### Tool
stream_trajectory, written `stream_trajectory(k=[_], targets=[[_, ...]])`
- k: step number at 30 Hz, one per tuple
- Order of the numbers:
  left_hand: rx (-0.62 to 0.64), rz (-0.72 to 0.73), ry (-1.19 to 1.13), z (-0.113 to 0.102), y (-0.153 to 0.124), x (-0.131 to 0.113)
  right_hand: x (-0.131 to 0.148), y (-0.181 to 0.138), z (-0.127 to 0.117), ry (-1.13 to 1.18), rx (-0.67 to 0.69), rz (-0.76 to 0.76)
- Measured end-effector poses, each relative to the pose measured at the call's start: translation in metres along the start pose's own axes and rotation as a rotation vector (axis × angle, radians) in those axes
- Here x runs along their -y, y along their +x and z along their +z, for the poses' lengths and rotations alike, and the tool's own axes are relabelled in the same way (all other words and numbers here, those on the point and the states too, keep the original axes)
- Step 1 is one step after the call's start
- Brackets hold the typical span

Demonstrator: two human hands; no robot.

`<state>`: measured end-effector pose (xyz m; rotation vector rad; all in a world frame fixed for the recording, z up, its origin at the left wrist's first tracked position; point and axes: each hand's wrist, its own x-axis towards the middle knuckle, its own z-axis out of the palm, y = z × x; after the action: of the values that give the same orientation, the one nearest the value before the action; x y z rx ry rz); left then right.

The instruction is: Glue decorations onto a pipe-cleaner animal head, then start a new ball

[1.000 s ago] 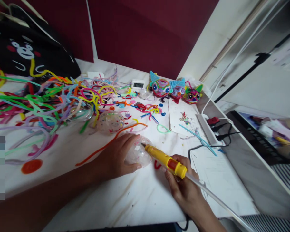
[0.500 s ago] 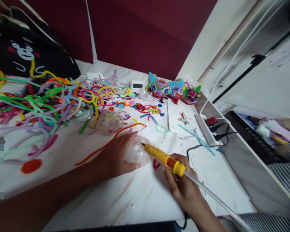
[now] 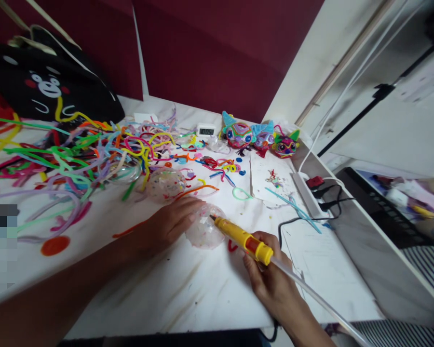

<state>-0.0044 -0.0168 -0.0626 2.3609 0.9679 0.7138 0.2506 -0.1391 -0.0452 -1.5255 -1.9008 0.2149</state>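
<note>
A clear plastic dome (image 3: 203, 232), speckled inside with coloured flecks, lies rounded side up on the white tabletop just below the frame's centre. A yellow pen-style glue gun (image 3: 241, 239) with a red band slants from lower right to upper left, its dark tip touching the dome's upper right side; a translucent glue stick (image 3: 311, 294) trails from its rear toward the lower right corner.

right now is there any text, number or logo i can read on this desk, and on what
Small white digital clock: dark digits on its screen, too small and blurred to read.
Black bag: a printed cartoon bear face, no words.
Yellow glue pen in the right hand: no label visible.
White paper sheet: faint marks, unreadable.
</note>
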Motion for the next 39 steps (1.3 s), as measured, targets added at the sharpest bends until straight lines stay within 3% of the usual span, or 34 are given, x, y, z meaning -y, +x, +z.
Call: stream_trajectory(k=[6, 11, 17, 23, 32, 39], targets=[[-0.156, 0.005, 0.123, -0.009, 0.016, -0.007, 0.001, 0.000, 0.001, 0.046, 0.003, 0.043], [-0.063, -0.001, 0.258, -0.017, 0.038, -0.008, -0.003, 0.001, -0.003, 0.113, 0.087, 0.087], [-0.014, -0.130, 0.400, -0.007, 0.058, 0.000, -0.018, 0.013, -0.004, 0.257, 0.159, 0.089], [0.017, -0.172, 0.485, 0.001, 0.057, -0.002, -0.036, 0.020, -0.003, 0.229, 0.150, 0.026], [0.049, -0.221, 0.624, 0.007, 0.059, 0.005, -0.023, 0.018, -0.002, 0.265, 0.140, 0.026], [-0.011, -0.222, 0.547, 0.003, 0.059, 0.006, -0.018, 0.016, -0.007, 0.155, 0.101, -0.018]])
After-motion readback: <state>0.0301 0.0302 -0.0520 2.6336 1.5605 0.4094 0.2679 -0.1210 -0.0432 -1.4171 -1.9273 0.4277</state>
